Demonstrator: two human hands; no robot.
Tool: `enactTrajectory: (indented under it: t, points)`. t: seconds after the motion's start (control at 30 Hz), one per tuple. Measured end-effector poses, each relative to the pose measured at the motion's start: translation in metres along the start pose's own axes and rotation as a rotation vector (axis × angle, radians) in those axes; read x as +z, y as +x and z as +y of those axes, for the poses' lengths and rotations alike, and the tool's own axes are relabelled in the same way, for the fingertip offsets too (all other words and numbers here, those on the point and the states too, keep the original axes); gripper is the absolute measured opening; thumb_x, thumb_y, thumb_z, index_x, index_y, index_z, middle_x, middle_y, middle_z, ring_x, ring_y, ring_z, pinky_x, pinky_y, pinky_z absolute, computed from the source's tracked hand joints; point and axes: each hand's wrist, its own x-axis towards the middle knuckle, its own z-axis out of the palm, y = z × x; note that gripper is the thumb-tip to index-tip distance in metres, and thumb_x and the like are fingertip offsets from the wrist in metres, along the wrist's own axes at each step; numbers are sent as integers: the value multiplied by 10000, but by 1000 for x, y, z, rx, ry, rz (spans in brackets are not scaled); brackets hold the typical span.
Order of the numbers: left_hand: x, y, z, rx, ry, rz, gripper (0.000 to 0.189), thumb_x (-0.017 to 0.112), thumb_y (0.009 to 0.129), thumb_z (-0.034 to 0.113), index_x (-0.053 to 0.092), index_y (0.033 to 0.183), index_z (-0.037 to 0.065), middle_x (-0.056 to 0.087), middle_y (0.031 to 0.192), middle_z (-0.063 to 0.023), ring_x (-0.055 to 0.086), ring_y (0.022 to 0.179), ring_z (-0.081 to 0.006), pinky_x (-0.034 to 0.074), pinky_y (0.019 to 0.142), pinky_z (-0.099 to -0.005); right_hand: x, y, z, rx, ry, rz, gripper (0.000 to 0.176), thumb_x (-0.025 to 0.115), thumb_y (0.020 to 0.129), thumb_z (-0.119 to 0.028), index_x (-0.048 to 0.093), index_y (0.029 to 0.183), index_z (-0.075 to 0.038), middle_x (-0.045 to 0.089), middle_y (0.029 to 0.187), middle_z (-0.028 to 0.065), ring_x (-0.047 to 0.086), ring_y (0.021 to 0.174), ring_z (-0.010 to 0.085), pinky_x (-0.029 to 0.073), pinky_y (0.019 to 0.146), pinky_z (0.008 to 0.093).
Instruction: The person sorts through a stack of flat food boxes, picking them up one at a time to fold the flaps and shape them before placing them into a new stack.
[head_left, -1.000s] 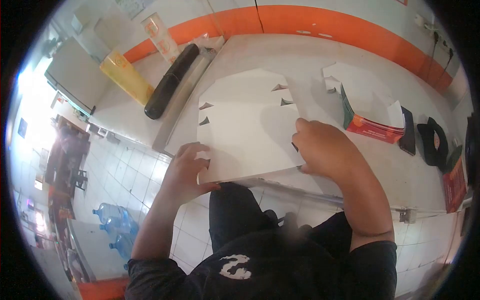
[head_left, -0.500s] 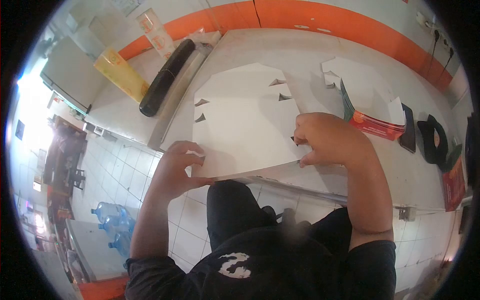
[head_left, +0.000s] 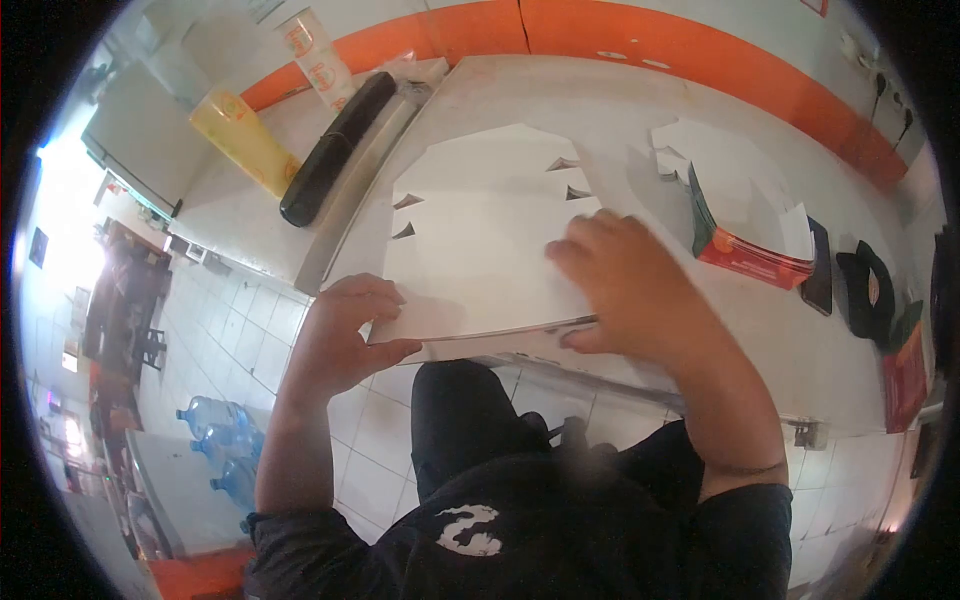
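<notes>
A white cardboard sheet (head_left: 485, 230) with cut corners and small triangular notches along both sides lies on the white tabletop (head_left: 610, 95), its straight near edge towards me. At its near left corner, my left hand (head_left: 340, 335) is closed, fingers curled on the side and thumb along the front edge. My right hand (head_left: 635, 290) is slightly blurred over the near right part, fingers stretched onto the top face and apart from the thumb, which is by the front edge. That near right corner is hidden under the hand.
On the right are another white cut sheet (head_left: 725, 165), a stack of red and green printed card (head_left: 750, 262), a dark phone (head_left: 818, 270) and a black curved item (head_left: 868, 290). At left lie a black roll (head_left: 335, 150) and a yellow roll (head_left: 245, 145). Blue water jugs (head_left: 215, 430) stand lower left.
My right hand has moved left from the sheet's right edge, its fingers now reaching over the top face. My left hand stays at the near left corner. The view has shifted slightly.
</notes>
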Motion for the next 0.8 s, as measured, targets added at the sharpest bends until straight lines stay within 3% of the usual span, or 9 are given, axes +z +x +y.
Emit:
enactTrajectory:
  t: [0.2,0.27,0.5,0.8]
  points:
    - [6,-4,-4,70,41,0,371,985,660,150,731,897,22,748,1089,-132,710,1101,-337,581,960,-434,26,12,-28,-21,-26,-108,293,813,795,-216,724,1026,-59,666,1096,113,647,1092,303,579,912,443]
    - [6,-4,1,44,99,-71,409,986,646,178,746,941,29,742,1124,-123,706,1160,-333,577,1017,-452,23,12,-24,-31,-10,-148,314,829,797,-245,727,1031,-61,665,1102,111,645,1102,304,580,931,445]
    - [12,-6,4,46,182,-66,430,1001,582,213,731,874,52,725,1080,-82,677,1087,-330,557,939,-443,20,12,-20,-55,45,-227,465,898,771,-388,737,1066,-67,661,1137,100,634,1134,304,574,974,438]
    - [13,-7,-7,10,157,-92,492,1027,567,218,803,974,58,710,1126,-81,670,1145,-319,562,993,-439,22,12,-17,-98,56,-204,456,902,759,-396,747,1042,-74,668,1112,90,636,1122,295,575,963,429]
